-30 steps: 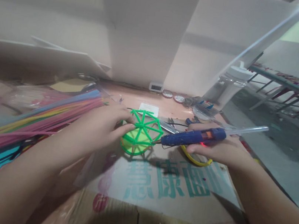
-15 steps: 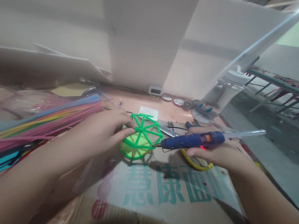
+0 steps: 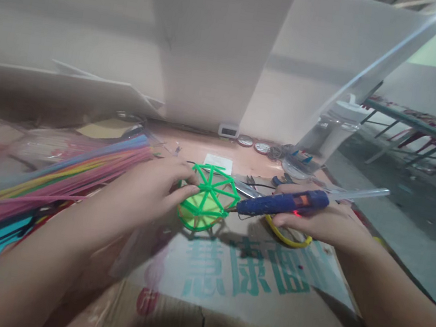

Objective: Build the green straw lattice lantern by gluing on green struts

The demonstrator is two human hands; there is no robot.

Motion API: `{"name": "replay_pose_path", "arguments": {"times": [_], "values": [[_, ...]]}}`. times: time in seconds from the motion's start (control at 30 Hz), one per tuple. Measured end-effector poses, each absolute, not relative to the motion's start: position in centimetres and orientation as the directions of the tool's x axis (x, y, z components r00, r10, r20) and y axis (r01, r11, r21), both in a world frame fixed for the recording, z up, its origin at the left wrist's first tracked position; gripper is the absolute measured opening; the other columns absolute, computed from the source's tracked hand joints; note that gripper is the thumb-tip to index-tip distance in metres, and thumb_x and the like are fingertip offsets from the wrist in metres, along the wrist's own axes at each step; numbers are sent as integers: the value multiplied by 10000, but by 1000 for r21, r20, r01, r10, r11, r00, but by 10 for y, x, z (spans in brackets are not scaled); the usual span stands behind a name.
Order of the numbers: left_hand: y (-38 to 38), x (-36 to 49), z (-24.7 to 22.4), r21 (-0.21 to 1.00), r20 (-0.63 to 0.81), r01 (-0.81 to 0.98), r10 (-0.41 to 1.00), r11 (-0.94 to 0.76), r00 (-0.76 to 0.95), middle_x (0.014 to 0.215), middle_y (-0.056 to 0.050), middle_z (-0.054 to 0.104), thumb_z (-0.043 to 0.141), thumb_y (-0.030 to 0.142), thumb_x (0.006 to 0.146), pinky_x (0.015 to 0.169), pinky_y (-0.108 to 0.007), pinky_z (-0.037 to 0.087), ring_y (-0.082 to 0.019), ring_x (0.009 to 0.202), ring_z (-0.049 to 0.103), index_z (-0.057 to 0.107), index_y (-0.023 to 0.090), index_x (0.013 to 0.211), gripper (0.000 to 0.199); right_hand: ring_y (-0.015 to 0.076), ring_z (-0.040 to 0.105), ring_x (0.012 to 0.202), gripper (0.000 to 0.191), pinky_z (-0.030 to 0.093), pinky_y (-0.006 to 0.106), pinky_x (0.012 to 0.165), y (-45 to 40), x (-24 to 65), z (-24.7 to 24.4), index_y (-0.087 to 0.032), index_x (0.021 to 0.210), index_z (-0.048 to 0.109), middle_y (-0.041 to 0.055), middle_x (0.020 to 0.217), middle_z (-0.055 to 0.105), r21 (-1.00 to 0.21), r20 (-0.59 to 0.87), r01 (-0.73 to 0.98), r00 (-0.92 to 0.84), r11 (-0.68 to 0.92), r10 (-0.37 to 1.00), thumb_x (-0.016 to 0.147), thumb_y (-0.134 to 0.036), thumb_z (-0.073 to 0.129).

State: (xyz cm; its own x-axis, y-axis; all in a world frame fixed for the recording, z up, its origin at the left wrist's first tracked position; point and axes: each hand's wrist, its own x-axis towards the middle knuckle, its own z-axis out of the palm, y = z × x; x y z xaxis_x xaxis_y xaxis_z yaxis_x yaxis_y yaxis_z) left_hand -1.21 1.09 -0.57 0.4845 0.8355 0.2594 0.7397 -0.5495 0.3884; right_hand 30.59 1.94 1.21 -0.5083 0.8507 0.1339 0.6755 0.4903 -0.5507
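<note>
My left hand point(image 3: 169, 183) pinches the left edge of a green wheel-shaped frame point(image 3: 209, 189), whose spokes run out from a middle hub to a many-sided rim. A light green disc shows through the lower spokes. My right hand point(image 3: 311, 221) is wrapped round a blue hot glue gun point(image 3: 281, 203) with a clear glue stick point(image 3: 360, 196) jutting from its back end. The gun's nozzle points left and sits at the frame's right lower rim; whether it touches is hard to tell. A red light glows near my right fingers. Below that hand lies a yellow ring point(image 3: 288, 241).
Colourful pipe-cleaner-like strips point(image 3: 56, 177) lie in a bundle at left. Printed cardboard point(image 3: 161, 324) covers the table front. Toward the back are a small digital display point(image 3: 229, 131), pliers point(image 3: 281, 181) and a lidded clear jug point(image 3: 340, 127). White boards point(image 3: 214, 48) stand behind.
The view has shifted slightly. Both hands keep their holds, and the glue gun's nozzle stays by the right lower rim of the green frame, now slightly higher along it.
</note>
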Motion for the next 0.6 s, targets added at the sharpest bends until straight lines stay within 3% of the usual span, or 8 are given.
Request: {"name": "replay_pose_path", "arguments": {"times": [0.43,0.6], "values": [[12,-10,-4,363,271,747,830,-557,488,968,-28,766,527,379,988,736,-324,414,-218,863,665,753,214,958,281,132,438,505,496,340,259,459,22,311,10,-223,637,583,-33,549,486,-548,121,661,-544,513,831,792,-666,745],[11,-10,-4,367,276,742,827,-561,489,974,-30,769,524,382,989,747,-325,417,-218,871,668,751,214,961,283,165,520,535,370,393,279,480,19,312,6,-236,691,690,-7,583,574,-541,133,728,-419,420,898,736,-579,823]]}}
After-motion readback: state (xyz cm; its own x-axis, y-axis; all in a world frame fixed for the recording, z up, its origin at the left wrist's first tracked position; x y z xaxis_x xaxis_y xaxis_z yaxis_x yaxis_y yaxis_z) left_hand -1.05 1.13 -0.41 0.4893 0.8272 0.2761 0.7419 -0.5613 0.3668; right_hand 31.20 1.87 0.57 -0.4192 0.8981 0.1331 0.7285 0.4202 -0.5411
